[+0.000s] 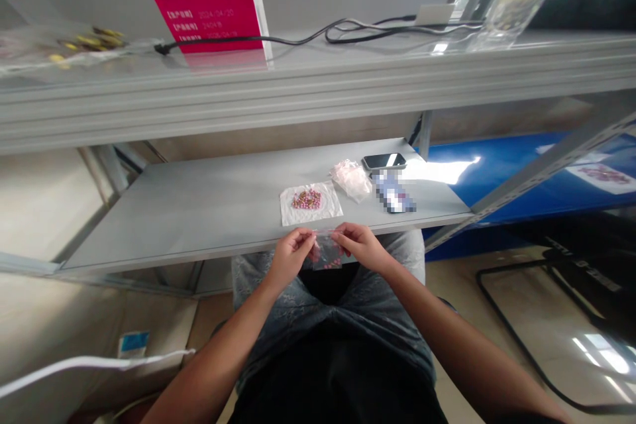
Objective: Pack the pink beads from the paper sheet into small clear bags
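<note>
Between my hands, just off the front edge of the shelf and above my lap, hangs a small clear zip bag (326, 254) with several small pink and brownish beads at its bottom. My left hand (294, 253) pinches the bag's upper left corner. At the upper right corner, the fingers of my right hand (361, 245) are closed on it too. Beyond my hands lies a white sheet (293, 213), flat on the shelf, bearing a small heap of pink and brown beads (307, 199).
On the grey shelf (199, 202), a stack of clear bags (351, 179) lies beside a phone (384, 161) and a blurred-out packet (393, 192). The upper shelf (298, 89) holds red boxes (211, 16), a black cable (293, 40) and a clear bottle (521, 0). A metal post (536, 152) slants at right.
</note>
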### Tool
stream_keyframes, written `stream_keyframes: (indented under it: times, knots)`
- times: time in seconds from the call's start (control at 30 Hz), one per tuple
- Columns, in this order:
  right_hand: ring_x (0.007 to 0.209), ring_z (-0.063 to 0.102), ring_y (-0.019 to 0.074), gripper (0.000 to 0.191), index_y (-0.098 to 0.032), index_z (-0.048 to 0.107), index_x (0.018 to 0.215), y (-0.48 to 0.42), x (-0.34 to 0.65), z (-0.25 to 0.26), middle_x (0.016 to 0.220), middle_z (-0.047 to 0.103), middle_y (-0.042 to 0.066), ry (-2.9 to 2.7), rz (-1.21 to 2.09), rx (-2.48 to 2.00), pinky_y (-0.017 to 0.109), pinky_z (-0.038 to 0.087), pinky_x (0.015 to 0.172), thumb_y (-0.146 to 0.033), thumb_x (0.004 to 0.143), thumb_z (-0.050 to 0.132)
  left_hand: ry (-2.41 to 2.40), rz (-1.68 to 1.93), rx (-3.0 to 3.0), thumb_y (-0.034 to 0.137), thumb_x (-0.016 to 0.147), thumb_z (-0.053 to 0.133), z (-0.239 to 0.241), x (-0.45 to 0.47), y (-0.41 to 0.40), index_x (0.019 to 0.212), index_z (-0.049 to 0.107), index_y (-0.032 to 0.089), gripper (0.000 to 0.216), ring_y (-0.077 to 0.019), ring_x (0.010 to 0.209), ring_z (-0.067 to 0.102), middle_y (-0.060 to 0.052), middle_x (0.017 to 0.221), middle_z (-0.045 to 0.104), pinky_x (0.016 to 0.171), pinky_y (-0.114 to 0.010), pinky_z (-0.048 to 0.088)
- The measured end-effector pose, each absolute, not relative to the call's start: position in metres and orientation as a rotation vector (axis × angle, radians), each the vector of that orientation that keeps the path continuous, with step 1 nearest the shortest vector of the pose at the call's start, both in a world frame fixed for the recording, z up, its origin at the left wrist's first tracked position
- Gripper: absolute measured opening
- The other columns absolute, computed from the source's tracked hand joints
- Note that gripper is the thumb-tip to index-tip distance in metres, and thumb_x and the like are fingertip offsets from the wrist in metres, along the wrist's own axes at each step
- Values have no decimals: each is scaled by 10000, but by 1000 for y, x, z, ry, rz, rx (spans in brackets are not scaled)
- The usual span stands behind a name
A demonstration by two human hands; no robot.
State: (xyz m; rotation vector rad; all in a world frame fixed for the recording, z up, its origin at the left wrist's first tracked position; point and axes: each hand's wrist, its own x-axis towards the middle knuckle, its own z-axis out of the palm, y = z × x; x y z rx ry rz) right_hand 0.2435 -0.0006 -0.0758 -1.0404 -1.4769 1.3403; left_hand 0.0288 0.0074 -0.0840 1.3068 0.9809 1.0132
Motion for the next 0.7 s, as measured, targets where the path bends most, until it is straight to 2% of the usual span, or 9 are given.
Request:
stream_keyframes:
  times: [0.4, 0.53, 0.7]
  knots:
    - [723, 631, 159, 245, -183, 688, 959, -15, 231, -77, 828, 696, 30, -1602, 1226, -1055, 270, 505, 666, -426, 943, 663, 1038, 1001, 1703, 340, 944, 611, -80, 23, 4, 897, 667, 190, 167, -153, 748, 664, -18, 845, 693, 673, -242, 532]
    - [727, 644, 164, 215, -192, 684, 959, -17, 229, -79, 840, 703, 30, -1592, 1174, -1076, 265, 514, 652, -405, 944, 654, 1014, 1011, 1846, 253, 939, 587, -75, 24, 3, 878, 663, 193, 114, -152, 799, 645, -17, 857, 687, 714, -237, 501]
    - [683, 625, 150, 175, -195, 676, 918, -19, 227, -77, 812, 687, 21, -1607, 1110, -1089, 257, 508, 631, -366, 939, 649, 990, 1020, 1890, 237, 933, 579, -73, 27, 3, 867, 654, 197, 108, -153, 802, 639, -17, 849, 681, 727, -239, 497]
